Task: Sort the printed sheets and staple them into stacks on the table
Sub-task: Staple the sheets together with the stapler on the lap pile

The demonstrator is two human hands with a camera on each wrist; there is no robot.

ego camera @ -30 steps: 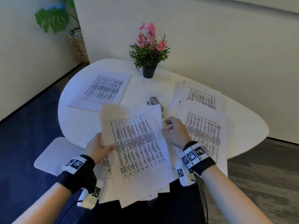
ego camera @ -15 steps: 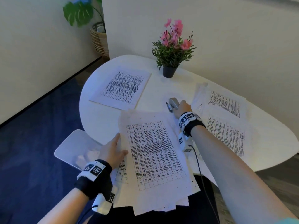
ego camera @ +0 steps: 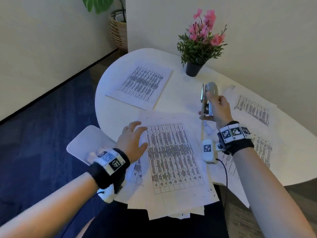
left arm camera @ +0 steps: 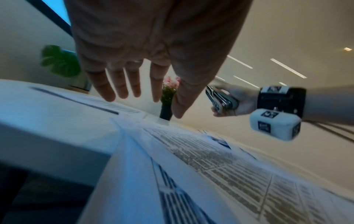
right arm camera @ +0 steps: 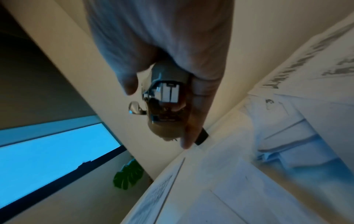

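Observation:
A loose pile of printed sheets (ego camera: 173,157) lies at the near edge of the white table (ego camera: 113,107), hanging over it. My left hand (ego camera: 133,140) hovers with spread, straight fingers (left arm camera: 118,84) over the pile's left side; whether it touches the paper is unclear. My right hand (ego camera: 217,109) grips a grey stapler (ego camera: 210,97) and holds it upright above the pile's far right corner; the stapler (right arm camera: 164,94) fills the right wrist view. A neat stack (ego camera: 142,85) lies at the far left. More sheets (ego camera: 252,110) spread out at the right.
A potted pink flower (ego camera: 199,47) stands at the back of the table by the wall. A white chair seat (ego camera: 85,143) sits left of the table over blue carpet. A wicker pot with a leafy plant (ego camera: 118,28) stands in the corner.
My right hand left the pile, reached the stapler on the table, and has now lifted it. My left hand let go of the pile's edge and spread its fingers over the sheets.

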